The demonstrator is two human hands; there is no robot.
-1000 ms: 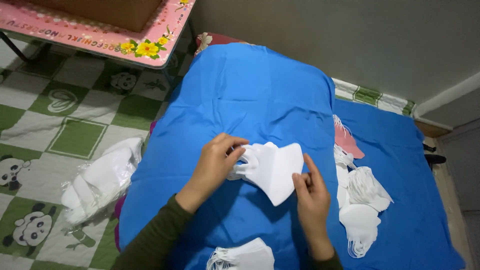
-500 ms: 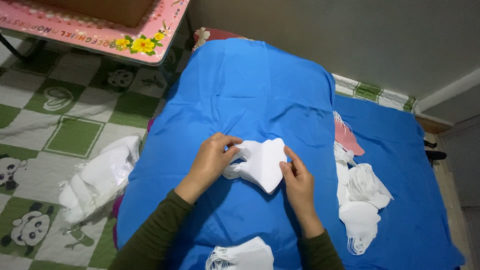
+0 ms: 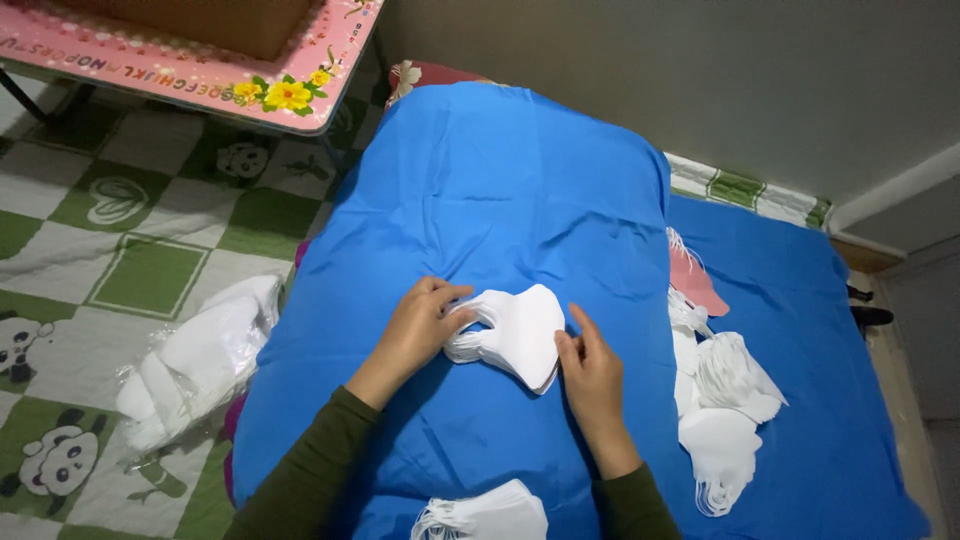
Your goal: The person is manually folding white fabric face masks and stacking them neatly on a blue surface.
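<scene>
Head view puts the stack of white mask blanks (image 3: 515, 335) dead centre between my two hands, resting on the blue sheet (image 3: 520, 190) that covers the bed, roughly midway along its width and toward the near edge. I read the stack's long axis as running on a diagonal, from the fanned, layered end at the left to the rounded end that points at the near-right. My left hand (image 3: 420, 328) sits at the fanned end, fingers curled onto the layered edges and pinching them, so it is closed on the stack. My right hand (image 3: 590, 375) stands just beside the rounded end, fingers straight and together, fingertips touching or all but touching its edge; I cannot tell whether it presses or only rests there, and it grips nothing. So the left hand has the firmer claim, and the stack lies slightly toward it.

Another white mask pile (image 3: 485, 515) lies at the near edge of the bed, between my forearms. A loose heap of white masks (image 3: 725, 400) spreads toward the right edge, with a pink piece (image 3: 695, 285) just beyond it. On the checked floor mat (image 3: 120, 270) to the left of the bed lies a clear bag of white pieces (image 3: 195, 355).
</scene>
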